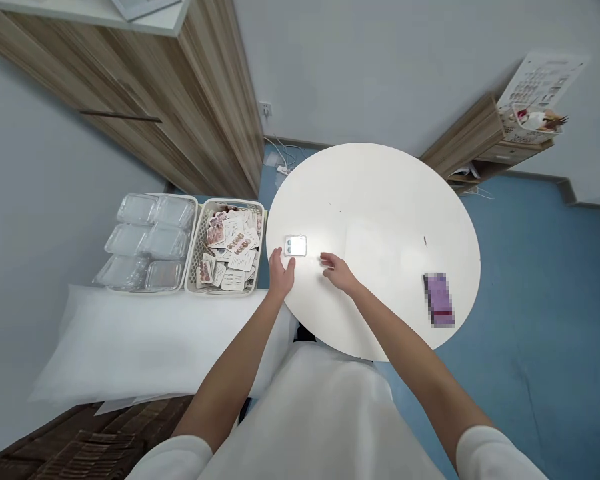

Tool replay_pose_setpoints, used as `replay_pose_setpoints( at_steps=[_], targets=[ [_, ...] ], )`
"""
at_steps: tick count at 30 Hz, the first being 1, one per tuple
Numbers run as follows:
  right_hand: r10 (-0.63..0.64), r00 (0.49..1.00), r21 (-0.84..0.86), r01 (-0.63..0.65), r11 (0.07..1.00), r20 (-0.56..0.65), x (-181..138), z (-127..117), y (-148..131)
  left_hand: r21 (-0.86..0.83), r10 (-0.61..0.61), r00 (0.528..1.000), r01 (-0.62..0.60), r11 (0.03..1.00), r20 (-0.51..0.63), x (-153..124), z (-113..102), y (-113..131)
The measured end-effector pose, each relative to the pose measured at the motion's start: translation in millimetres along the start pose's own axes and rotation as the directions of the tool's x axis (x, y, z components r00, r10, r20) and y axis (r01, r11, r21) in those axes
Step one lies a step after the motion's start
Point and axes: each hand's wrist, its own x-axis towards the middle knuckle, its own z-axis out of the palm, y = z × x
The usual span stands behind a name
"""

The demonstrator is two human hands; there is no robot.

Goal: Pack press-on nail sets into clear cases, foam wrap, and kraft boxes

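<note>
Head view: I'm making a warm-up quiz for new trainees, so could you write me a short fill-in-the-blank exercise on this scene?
1. The small rectangular item on the white table is closest to the person's ____ hand.
2. The pixelated object on the table is mainly ____ in colour.
3. To the left of the table, ____ white baskets stand side by side.
4. The floor is ____ in colour.

Missing words: left; purple; two; blue.
</note>
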Motion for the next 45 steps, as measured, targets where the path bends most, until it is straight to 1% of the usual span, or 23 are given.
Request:
replay_pose_setpoints(
  at_steps=[1, 3, 6, 11, 14, 16, 20, 24, 28, 31, 34, 37, 40, 45],
  targets=[
    [0.027, 1.0, 0.106, -0.027, 0.994, 0.004, 9.9, 6.4, -3.8, -0.084, -0.064, 0.998, 0.065, 0.994, 0.008, 6.9, -2.0, -1.3],
    [0.067, 0.998, 0.26, -0.07, 0.963, 0.019, 25.7, 17.1, -8.7, -0.231, -0.16, 0.986, 0.168, 0.958, 0.054, 16.3, -3.0, -3.8],
    [0.097, 0.994, 0.369, -0.109, 0.923, 0.053, 38.4, 27.9, -10.4, -0.377, -0.223, 0.967, 0.252, 0.891, 0.119, 20.6, -0.6, -7.6],
    [0.072, 0.996, 0.382, -0.09, 0.92, 0.061, 36.2, 32.1, -5.0, -0.454, -0.238, 0.959, 0.282, 0.845, 0.153, 14.0, 2.1, -11.4],
    [0.039, 0.998, 0.35, -0.053, 0.935, 0.047, 25.3, 25.8, 1.0, -0.479, -0.223, 0.962, 0.271, 0.835, 0.156, 4.4, 4.3, -9.8],
    [0.015, 0.999, 0.325, -0.024, 0.945, 0.032, 14.7, 17.0, 6.6, -0.482, -0.199, 0.967, 0.253, 0.839, 0.161, -4.3, 8.1, -6.4],
    [-0.019, 1.0, 0.307, 0.021, 0.951, -0.009, -12.5, -12.3, 22.1, -0.432, -0.129, 0.97, 0.208, 0.877, 0.207, -25.8, 24.4, 5.4],
    [-0.034, 0.998, 0.309, 0.05, 0.95, -0.058, -48.7, -51.4, 43.6, -0.384, -0.072, 0.958, 0.179, 0.906, 0.276, -54.3, 53.8, 21.8],
    [-0.017, 0.992, 0.319, 0.055, 0.946, -0.123, -93.0, -86.7, 76.3, -0.277, -0.059, 0.927, 0.171, 0.946, 0.371, -94.9, 90.9, 37.6],
    [0.012, 0.991, 0.328, 0.033, 0.944, -0.137, -123.7, -103.7, 107.2, -0.206, -0.05, 0.895, 0.155, 0.966, 0.443, -126.8, 114.4, 43.4],
    [0.011, 0.993, 0.341, 0.03, 0.94, -0.118, -144.6, -111.2, 135.5, -0.138, -0.055, 0.88, 0.136, 0.981, 0.471, -151.4, 128.9, 42.5],
    [-0.007, 0.997, 0.346, 0.032, 0.938, -0.073, -154.2, -111.5, 154.7, -0.072, -0.072, 0.886, 0.117, 0.991, 0.459, -166.8, 135.5, 38.3],
    [-0.028, 0.999, 0.348, 0.038, 0.937, -0.032, -154.9, -108.1, 164.2, 0.004, -0.088, 0.901, 0.095, 0.995, 0.426, -175.6, 138.5, 34.5],
    [-0.074, 0.997, 0.339, 0.064, 0.939, 0.017, -148.2, -102.4, 168.2, 0.111, -0.094, 0.933, 0.059, 0.992, 0.346, -181.4, 143.5, 29.3]
  ],
)
